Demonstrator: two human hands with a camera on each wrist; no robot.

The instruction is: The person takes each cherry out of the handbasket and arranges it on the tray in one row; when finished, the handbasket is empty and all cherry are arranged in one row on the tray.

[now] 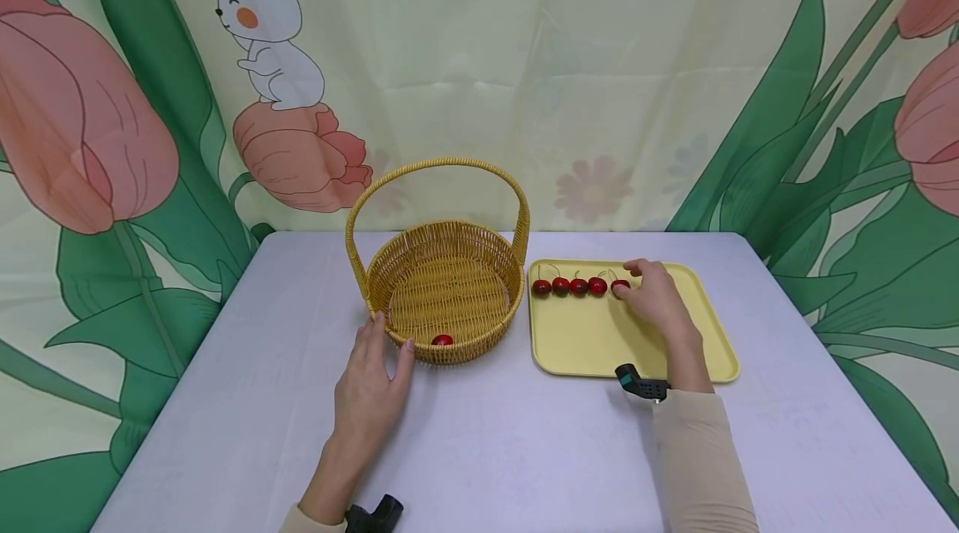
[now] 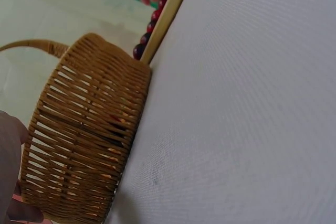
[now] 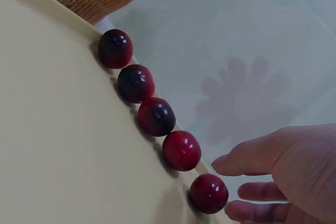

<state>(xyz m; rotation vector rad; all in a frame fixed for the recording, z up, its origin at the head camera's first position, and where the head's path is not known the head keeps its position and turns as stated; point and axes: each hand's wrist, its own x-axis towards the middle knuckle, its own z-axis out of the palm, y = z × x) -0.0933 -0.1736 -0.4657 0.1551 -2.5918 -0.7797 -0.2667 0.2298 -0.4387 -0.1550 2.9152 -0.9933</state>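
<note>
Several dark red cherries with stems point(image 1: 578, 287) lie in a row along the far side of a yellow tray point(image 1: 577, 341). My right hand point(image 1: 659, 300) is over the tray at the row's right end. Its thumb and fingers are spread beside the last cherry point(image 3: 209, 193), with no clear grip on it. A yellow-brown woven basket point(image 1: 449, 283) with a tall handle stands left of the tray. One cherry point(image 1: 443, 340) lies inside it, near the front wall. My left hand point(image 1: 370, 400) touches the basket's front left rim, its fingers extended and thumb apart.
A white cloth point(image 1: 517, 450) covers the table. Behind it hangs a curtain point(image 1: 599, 83) printed with tulips and a rabbit. The basket's right side stands close to the tray's left edge.
</note>
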